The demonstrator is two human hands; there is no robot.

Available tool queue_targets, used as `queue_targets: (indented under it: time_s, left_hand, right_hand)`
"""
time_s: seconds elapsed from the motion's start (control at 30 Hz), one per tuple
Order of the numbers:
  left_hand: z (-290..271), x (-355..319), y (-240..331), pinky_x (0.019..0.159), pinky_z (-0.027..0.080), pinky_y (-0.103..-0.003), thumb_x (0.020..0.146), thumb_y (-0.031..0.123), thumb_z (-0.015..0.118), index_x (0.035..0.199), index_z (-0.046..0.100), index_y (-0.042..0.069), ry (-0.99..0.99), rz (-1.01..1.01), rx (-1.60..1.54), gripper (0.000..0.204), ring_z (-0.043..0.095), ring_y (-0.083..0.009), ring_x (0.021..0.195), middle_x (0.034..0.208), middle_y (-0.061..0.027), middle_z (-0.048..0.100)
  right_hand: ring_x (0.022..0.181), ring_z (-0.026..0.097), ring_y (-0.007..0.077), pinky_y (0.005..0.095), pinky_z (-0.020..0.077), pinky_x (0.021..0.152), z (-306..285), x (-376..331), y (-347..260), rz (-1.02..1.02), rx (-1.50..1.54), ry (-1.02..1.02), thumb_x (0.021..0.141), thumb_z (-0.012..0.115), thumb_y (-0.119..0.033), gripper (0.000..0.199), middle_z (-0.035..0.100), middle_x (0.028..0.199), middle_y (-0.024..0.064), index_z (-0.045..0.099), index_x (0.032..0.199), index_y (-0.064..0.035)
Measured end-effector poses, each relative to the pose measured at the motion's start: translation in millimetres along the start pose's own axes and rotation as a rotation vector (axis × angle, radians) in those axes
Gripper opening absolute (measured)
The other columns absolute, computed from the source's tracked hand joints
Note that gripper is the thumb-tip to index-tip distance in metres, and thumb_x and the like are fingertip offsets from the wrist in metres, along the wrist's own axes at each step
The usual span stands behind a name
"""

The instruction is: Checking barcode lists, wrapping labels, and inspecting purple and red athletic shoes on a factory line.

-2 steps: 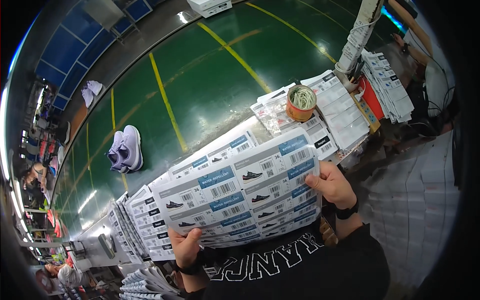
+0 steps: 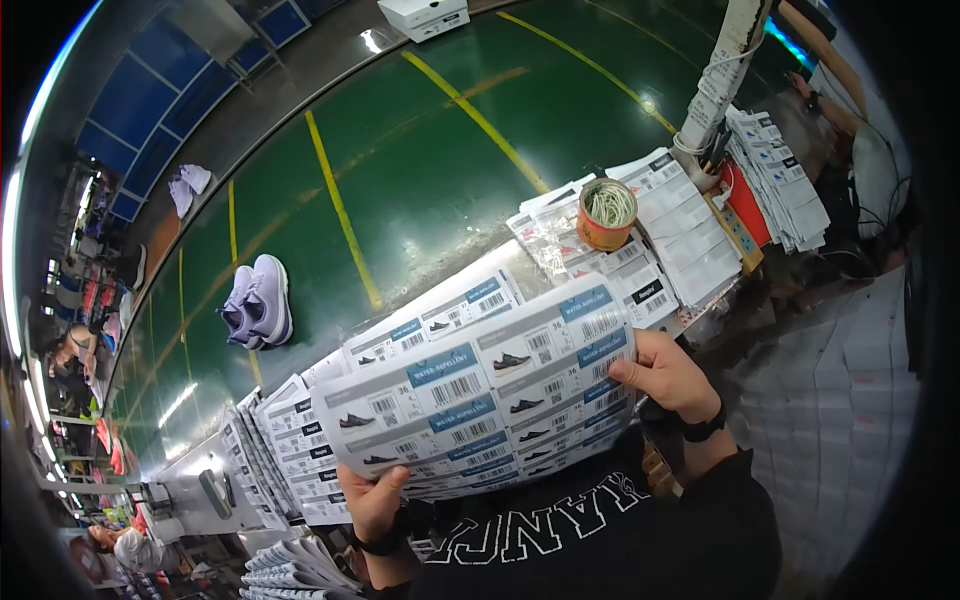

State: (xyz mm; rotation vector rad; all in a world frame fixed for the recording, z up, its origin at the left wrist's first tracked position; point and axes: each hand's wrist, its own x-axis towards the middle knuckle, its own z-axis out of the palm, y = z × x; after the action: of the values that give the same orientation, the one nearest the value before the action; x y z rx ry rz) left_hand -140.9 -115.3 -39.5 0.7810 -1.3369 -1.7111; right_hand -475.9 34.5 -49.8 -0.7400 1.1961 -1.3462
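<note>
Both hands hold a wide sheet of printed shoe-box labels [image 2: 465,400], bowed slightly in front of my chest. Small pictures of dark shoes, barcodes and blue bands cover it in rows. My left hand [image 2: 372,500] pinches the lower left corner, thumb on the printed face. At the right edge, my right hand [image 2: 668,375] grips with its thumb on top and its other fingers mostly behind the paper. Just beyond the held sheet, a similar label sheet [image 2: 440,322] lies on the bench edge, partly covered.
Lilac shoes [image 2: 258,302] stand on the green surface [image 2: 420,170] with yellow lines. A tin of pale string or bands [image 2: 607,213] sits on label stacks [image 2: 680,215] at right, near a post [image 2: 722,80]. More stacks [image 2: 290,440] lie at left. Other people are at both sides.
The label sheet has tipped and curved a little more, its top edge slightly lower. Both hands keep their hold, and the whole view has shifted slightly.
</note>
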Motion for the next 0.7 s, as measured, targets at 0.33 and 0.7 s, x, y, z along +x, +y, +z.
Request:
queue_targets:
  time_s: [0.33,0.7]
  left_hand:
    - [5,14,-4,0.088,0.046,-0.029,0.088,0.013,0.067,0.114,0.061,-0.005,-0.064,-0.386,0.055,0.032,0.060,-0.0153,0.098,0.108,-0.0106,0.067]
    - [-23,11,-53,0.091,0.045,-0.029,0.090,0.016,0.066,0.122,0.055,-0.005,-0.013,-0.531,0.027,0.040,0.058,-0.0163,0.103,0.114,-0.0111,0.063]
  right_hand:
    - [0.104,0.059,0.0151,0.0285,0.0465,0.091,-6,21,23,-0.018,0.064,0.019,0.093,0.055,-0.004,0.031,0.062,0.115,0.0108,0.050,0.123,0.0061]
    - [0.102,0.060,0.0167,0.0298,0.0477,0.090,-6,28,50,0.051,0.221,0.089,0.094,0.054,-0.005,0.033,0.061,0.115,0.0126,0.048,0.124,0.0078]
